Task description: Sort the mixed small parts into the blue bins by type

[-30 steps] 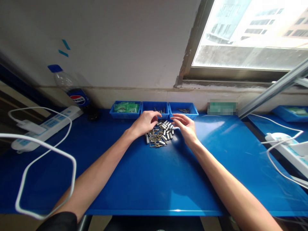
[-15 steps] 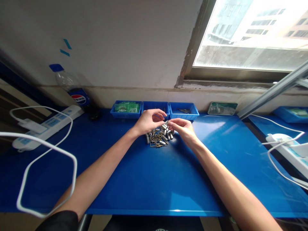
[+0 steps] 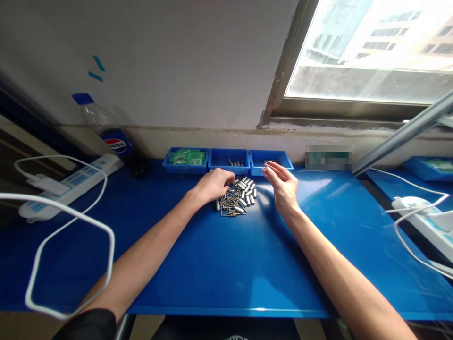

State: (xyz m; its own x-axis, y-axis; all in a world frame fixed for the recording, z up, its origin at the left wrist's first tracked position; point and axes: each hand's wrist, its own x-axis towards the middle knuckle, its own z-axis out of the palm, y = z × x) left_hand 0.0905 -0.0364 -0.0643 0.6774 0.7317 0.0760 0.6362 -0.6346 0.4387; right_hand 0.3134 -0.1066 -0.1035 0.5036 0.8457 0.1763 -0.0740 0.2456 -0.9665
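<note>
On the blue table lies a pile of small metal parts (image 3: 233, 202): thin dark-and-brass pins mixed with short silver cylinders (image 3: 248, 191). My left hand (image 3: 212, 184) reaches over the pile's far left side, its fingers curled down and closed; whatever is between the fingertips is hidden. To the right, my right hand (image 3: 284, 186) is raised off the table in front of the right blue bin (image 3: 271, 171), thumb and fingertips pinched together. Anything in that pinch is too small to make out. Thin dark pins lie inside the right bin, partly behind the fingertips.
Beside it stand a middle blue bin (image 3: 228, 169) with several metal pieces and a left blue bin (image 3: 186, 168) holding green packets. A cola bottle (image 3: 116, 141), a white power strip (image 3: 71, 186) and a looped white cable (image 3: 110, 255) are at left. Another power strip (image 3: 428, 219) lies right.
My hands were close together above the pile. The right hand has moved right, to the right bin; the left has dropped to the pile, its fingers curling in.
</note>
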